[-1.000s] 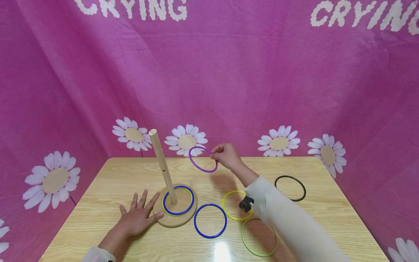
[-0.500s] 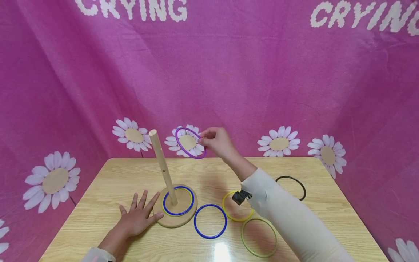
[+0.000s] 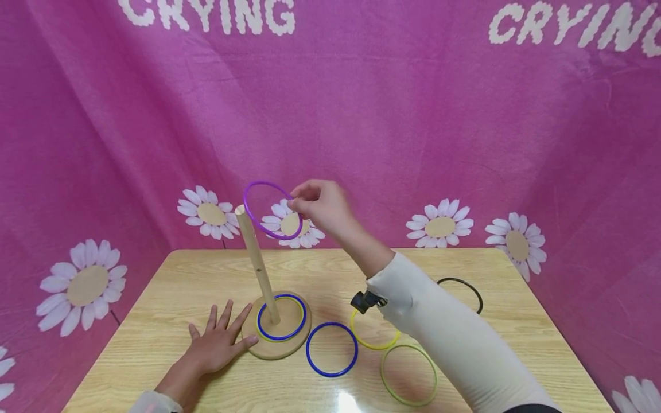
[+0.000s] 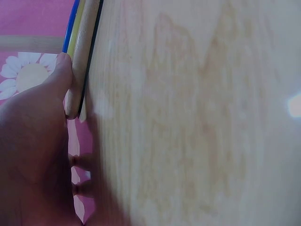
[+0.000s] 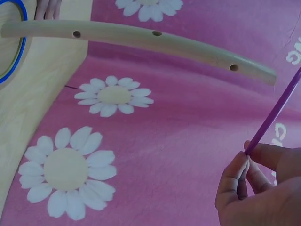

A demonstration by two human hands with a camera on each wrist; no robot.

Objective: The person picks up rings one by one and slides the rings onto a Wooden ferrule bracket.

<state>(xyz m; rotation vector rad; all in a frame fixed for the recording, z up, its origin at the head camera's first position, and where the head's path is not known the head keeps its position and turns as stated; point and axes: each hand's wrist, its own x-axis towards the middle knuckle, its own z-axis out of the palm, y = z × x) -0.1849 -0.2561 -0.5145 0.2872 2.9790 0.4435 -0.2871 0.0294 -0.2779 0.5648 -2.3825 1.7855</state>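
My right hand [image 3: 325, 207] pinches a purple ring [image 3: 256, 222] by its right side, between thumb and fingers. The ring is tilted, and its left edge overlaps the top of a wooden post [image 3: 253, 246] in the head view. In the right wrist view the purple ring [image 5: 275, 110] shows edge-on, apart from the post's end. My left hand [image 3: 214, 343] lies with fingers spread, its thumb on the edge of the round wooden base [image 3: 268, 349]. A blue ring [image 3: 304, 316] and a yellow-green ring beneath it lie around the post on the base.
On the wooden table [image 3: 206, 269] lie another blue ring [image 3: 308, 360], a yellow ring [image 3: 379, 347], a light green ring [image 3: 383, 378] and a black ring [image 3: 480, 298], partly behind the right sleeve [image 3: 449, 338]. A pink flowered cloth [image 3: 361, 115] hangs behind.
My right hand has lifted the purple ring up and to the left, from over the table to the top of the post. The left hand has stayed in place.
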